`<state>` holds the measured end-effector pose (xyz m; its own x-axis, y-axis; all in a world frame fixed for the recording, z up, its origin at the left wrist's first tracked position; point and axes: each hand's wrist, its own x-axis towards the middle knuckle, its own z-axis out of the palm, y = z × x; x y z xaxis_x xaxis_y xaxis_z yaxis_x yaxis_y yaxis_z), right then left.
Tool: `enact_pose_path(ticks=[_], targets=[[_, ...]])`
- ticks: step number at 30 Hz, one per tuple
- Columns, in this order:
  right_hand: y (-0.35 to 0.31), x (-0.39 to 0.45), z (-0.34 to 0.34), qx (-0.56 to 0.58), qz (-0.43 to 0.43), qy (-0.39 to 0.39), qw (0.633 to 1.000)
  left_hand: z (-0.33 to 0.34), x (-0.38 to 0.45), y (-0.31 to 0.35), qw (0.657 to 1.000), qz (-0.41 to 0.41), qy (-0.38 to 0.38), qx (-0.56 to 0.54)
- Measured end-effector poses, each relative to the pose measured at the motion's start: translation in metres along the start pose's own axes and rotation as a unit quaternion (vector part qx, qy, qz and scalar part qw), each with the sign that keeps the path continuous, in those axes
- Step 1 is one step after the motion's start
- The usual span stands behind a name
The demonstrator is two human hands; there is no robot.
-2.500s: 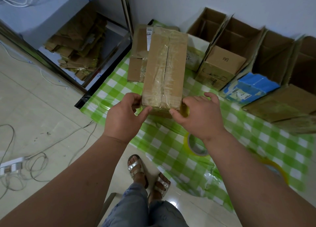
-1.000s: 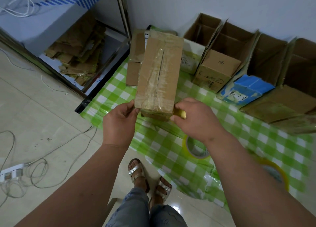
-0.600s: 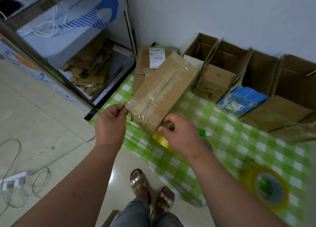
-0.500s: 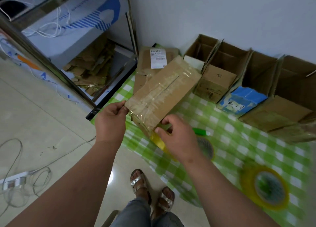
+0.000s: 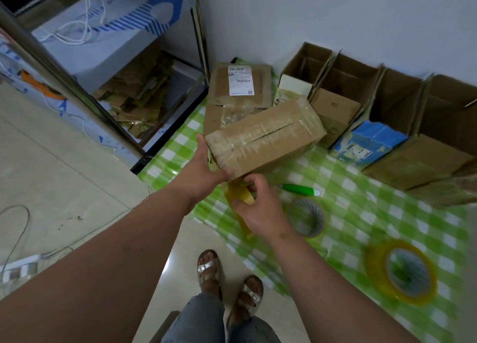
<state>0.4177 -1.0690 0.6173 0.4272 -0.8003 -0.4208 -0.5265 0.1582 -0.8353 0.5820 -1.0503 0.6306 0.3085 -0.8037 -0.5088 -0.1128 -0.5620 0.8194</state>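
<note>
My left hand (image 5: 200,172) grips the box (image 5: 263,136) end over the cloth's (image 5: 361,203) left edge; my right hand (image 5: 260,208) pinches the tape roll (image 5: 238,190), and I'd pull it taut.

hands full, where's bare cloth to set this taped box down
Bare checked cloth between the green pen and the open cartons looks widest for the taped box; a smaller patch separates the grey-cored roll and yellow roll. Crowded along the wall.
</note>
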Motion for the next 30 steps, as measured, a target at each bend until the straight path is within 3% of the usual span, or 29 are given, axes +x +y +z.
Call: enact_pose_path(ticks=[3, 7, 19, 30], targets=[[0.01, -0.004, -0.002, 0.054, 0.052, -0.023, 0.997, 0.003, 0.002, -0.002, 0.999, 0.025, 0.021, 0.019], [0.023, -0.005, -0.002, 0.126, 0.067, -0.059, 0.988, 0.003, 0.005, -0.006, 0.993, 0.033, 0.114, 0.016], [0.044, -0.018, 0.006, 0.075, 0.047, -0.064, 0.994, 0.006, 0.023, -0.01, 0.982, 0.034, 0.186, -0.017], [0.024, -0.007, -0.004, 0.047, 0.049, -0.062, 0.996, 0.013, 0.015, -0.011, 0.973, -0.042, 0.166, -0.156]])
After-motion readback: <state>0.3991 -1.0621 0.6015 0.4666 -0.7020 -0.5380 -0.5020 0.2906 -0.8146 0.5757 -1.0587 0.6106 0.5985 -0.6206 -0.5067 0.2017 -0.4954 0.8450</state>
